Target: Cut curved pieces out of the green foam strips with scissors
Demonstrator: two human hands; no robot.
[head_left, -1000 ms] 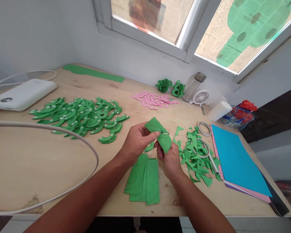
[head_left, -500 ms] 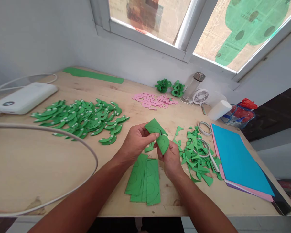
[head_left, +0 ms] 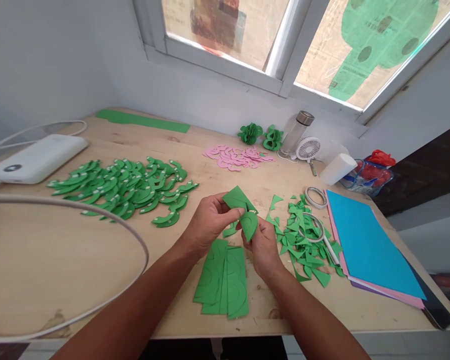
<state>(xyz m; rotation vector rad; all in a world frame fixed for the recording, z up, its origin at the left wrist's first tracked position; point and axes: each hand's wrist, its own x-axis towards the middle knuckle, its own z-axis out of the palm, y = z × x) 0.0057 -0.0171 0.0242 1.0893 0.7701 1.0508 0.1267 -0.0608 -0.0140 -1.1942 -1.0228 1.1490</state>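
My left hand [head_left: 210, 220] pinches a piece of green paper [head_left: 237, 198], thumb on top. A rounded, partly cut flap [head_left: 249, 225] with a drawn curved line hangs from its right side. Close behind that flap is my right hand [head_left: 263, 245], its fingers curled; the paper hides what they hold. Below both hands lie overlapping green paper strips [head_left: 237, 282] with curves drawn on them. A small curved green piece [head_left: 230, 230] rests on the table between the hands. To the right is a heap of green paper scraps [head_left: 303, 255].
A magnifying glass [head_left: 332, 250] lies on the scraps beside a tape roll [head_left: 316, 197]. Blue sheets [head_left: 371, 245] are stacked at right. Curved green cutouts [head_left: 123, 187] and a looping white cable [head_left: 144, 245] spread at left. Pink cutouts [head_left: 236, 157], a bottle [head_left: 296, 131] and a fan [head_left: 308, 148] stand behind.
The green flap has shifted slightly left and turned a little. Both hands stay almost in place; the whole view has shifted slightly.
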